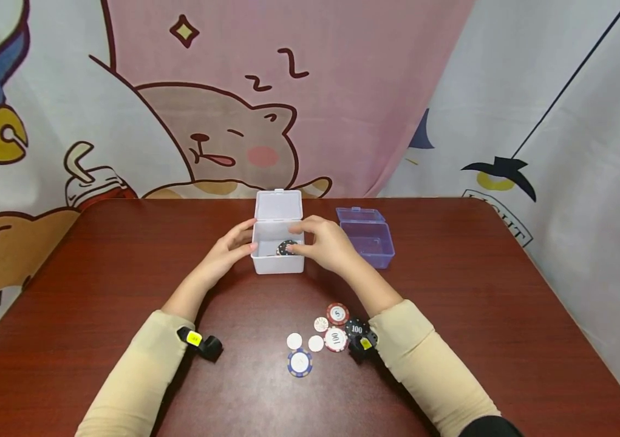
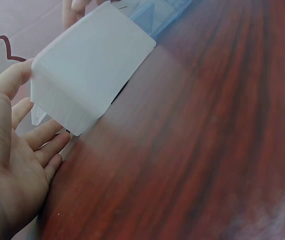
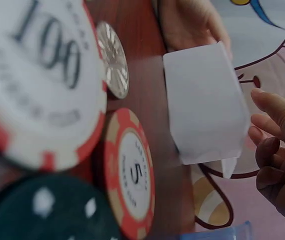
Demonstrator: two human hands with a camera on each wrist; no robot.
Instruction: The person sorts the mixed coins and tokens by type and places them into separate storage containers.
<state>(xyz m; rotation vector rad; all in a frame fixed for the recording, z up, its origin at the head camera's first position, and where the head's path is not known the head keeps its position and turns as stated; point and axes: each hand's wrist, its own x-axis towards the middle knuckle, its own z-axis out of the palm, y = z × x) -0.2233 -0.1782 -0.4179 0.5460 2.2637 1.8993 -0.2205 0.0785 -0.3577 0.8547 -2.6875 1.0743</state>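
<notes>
Evidently to steady it, the left hand [image 1: 230, 247] rests, fingers spread, against the lid-up white rectangular plastic box [image 1: 279, 265]; inside lies a round black white-dotted chip [image 1: 283, 247] beside the right hand [image 1: 327, 244], thumb and forefinger parted, contact unclear; a translucent blue-violet plastic box [image 1: 381, 261] stands within reach.

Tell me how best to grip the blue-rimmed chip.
Probably pinch the blue-rimmed chip by its left and right rim, coming from above on the near side: it lies flat, and a small white disc sits close by its far edge.
</notes>
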